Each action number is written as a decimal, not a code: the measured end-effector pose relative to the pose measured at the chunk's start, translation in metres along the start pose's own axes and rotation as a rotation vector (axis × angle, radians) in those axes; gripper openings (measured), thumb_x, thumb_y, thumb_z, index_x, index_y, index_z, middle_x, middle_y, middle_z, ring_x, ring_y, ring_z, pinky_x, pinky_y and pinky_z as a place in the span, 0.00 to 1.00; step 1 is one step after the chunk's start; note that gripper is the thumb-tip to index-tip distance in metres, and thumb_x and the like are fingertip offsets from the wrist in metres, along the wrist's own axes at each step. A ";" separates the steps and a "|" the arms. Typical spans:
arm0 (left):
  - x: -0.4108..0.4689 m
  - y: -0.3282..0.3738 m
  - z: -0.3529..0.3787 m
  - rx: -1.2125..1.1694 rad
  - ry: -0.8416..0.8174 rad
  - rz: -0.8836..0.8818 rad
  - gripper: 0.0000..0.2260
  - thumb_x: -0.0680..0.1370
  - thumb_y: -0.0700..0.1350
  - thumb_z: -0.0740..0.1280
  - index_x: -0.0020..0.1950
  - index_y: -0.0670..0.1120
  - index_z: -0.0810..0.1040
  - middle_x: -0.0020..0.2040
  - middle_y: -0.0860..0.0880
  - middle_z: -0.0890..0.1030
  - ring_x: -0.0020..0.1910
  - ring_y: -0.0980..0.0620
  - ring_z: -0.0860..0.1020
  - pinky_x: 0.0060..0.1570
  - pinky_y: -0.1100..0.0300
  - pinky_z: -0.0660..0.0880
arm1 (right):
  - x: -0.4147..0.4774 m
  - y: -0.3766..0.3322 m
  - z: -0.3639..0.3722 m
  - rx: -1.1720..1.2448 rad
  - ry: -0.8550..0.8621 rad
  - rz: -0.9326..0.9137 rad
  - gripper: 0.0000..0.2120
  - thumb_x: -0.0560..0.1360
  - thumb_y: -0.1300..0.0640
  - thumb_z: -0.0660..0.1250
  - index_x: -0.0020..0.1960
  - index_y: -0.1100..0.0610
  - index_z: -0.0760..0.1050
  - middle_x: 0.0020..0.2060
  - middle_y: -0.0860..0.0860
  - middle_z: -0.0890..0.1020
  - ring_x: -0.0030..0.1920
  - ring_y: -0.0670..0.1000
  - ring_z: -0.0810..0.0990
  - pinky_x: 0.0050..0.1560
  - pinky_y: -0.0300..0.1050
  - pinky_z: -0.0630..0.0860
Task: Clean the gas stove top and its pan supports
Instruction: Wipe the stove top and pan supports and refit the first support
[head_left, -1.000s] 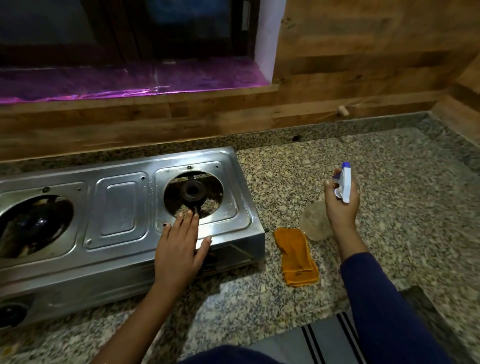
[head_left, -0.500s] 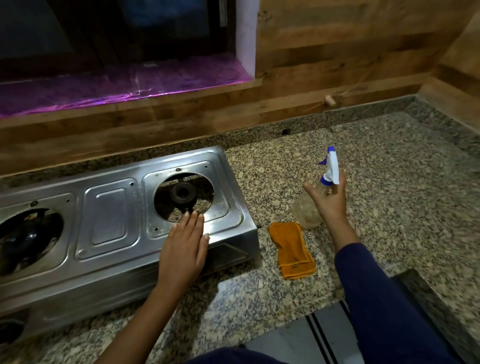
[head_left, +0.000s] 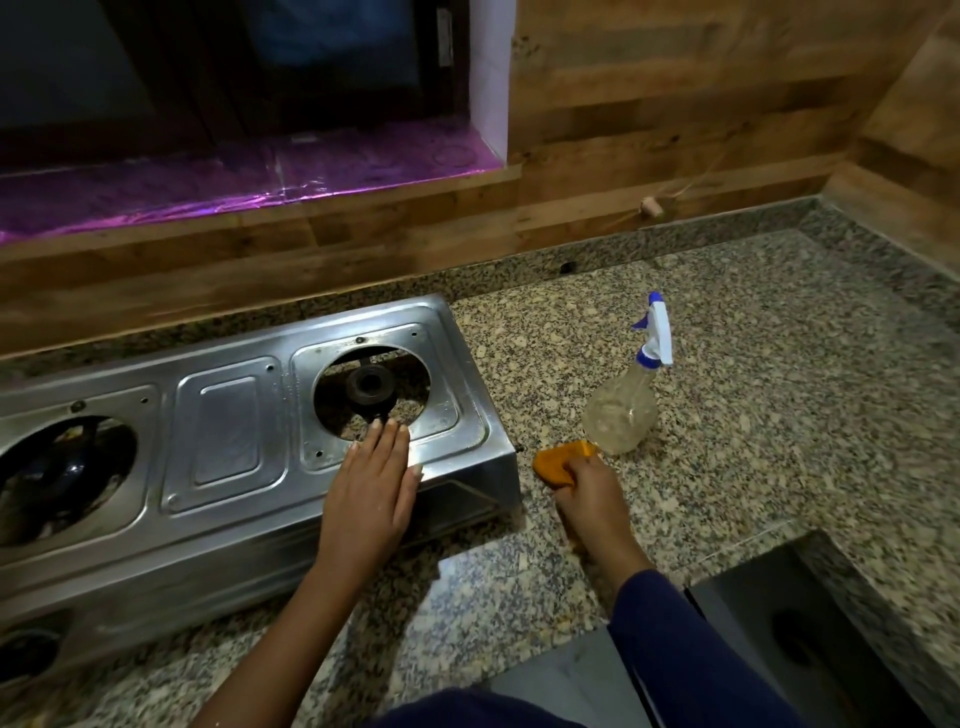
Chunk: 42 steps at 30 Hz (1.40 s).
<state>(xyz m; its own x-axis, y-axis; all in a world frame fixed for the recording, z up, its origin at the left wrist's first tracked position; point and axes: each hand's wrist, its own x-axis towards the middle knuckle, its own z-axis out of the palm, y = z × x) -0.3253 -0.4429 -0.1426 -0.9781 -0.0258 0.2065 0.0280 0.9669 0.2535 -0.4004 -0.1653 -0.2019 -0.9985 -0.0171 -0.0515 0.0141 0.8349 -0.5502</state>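
A steel two-burner gas stove (head_left: 228, 415) lies on the granite counter, its pan supports off and both burner holes bare. My left hand (head_left: 371, 493) rests flat on the stove's front right corner, fingers together, just below the right burner (head_left: 370, 387). My right hand (head_left: 587, 493) is closed on an orange cloth (head_left: 558, 462) lying on the counter right of the stove. A clear spray bottle (head_left: 623, 410) with a blue and white trigger stands by itself just behind the cloth.
The granite counter (head_left: 779, 415) stretches right to a corner with a wood-panel wall (head_left: 675, 130). A sink (head_left: 810, 639) opens at the lower right. A window sill with purple film (head_left: 208, 182) runs behind the stove.
My right hand has set the spray bottle down on the counter, let go of it, and dropped onto the orange cloth. The left hand stays on the stove.
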 end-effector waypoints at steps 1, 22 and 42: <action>-0.001 0.000 -0.001 -0.014 -0.001 0.006 0.26 0.83 0.57 0.49 0.77 0.45 0.63 0.78 0.48 0.62 0.78 0.51 0.55 0.75 0.51 0.56 | 0.001 -0.005 -0.010 0.152 -0.036 0.056 0.12 0.72 0.62 0.68 0.55 0.56 0.79 0.46 0.51 0.80 0.44 0.51 0.79 0.37 0.35 0.73; -0.064 -0.122 -0.043 0.039 0.078 -0.441 0.31 0.80 0.56 0.46 0.72 0.38 0.69 0.73 0.39 0.69 0.74 0.41 0.65 0.73 0.43 0.58 | 0.026 -0.165 0.008 -0.328 -0.172 -0.402 0.31 0.83 0.42 0.42 0.80 0.58 0.48 0.80 0.56 0.49 0.80 0.55 0.45 0.78 0.56 0.42; -0.038 -0.137 -0.079 -0.560 0.154 -0.448 0.31 0.79 0.60 0.45 0.78 0.46 0.60 0.79 0.50 0.57 0.77 0.59 0.49 0.75 0.59 0.43 | -0.074 -0.253 0.084 -0.102 -0.201 -0.716 0.24 0.82 0.51 0.54 0.74 0.61 0.67 0.73 0.58 0.70 0.74 0.57 0.66 0.76 0.52 0.52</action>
<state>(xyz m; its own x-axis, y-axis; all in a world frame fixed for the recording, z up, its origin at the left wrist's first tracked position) -0.2757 -0.5942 -0.1107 -0.8818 -0.4630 0.0898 -0.2262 0.5822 0.7809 -0.3261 -0.4216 -0.1283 -0.7329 -0.6671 0.1338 -0.6502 0.6287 -0.4267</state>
